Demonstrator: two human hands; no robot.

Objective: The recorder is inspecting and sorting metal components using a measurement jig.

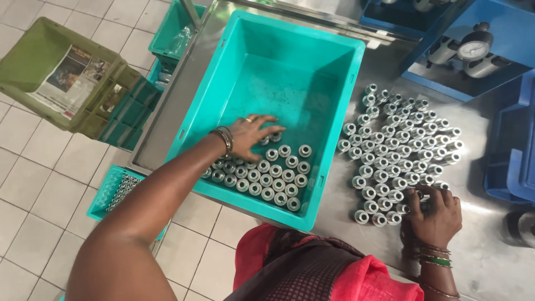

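Note:
My left hand (252, 131) reaches into a large teal plastic crate (234, 83) and its fingers rest on small silver metal cylinders (273, 173) standing in rows at the crate's near end. My right hand (436, 214) lies on the steel table at the near edge of a big cluster of the same upright metal cylinders (398, 145), fingers curled around a few of them. Bangles sit on both wrists.
The steel table (490, 245) carries blue machinery with a round gauge (473, 50) at the far right. On the tiled floor to the left stand a green crate holding a newspaper (67, 78), stacked teal crates (178, 33), and a teal crate of parts (117, 189).

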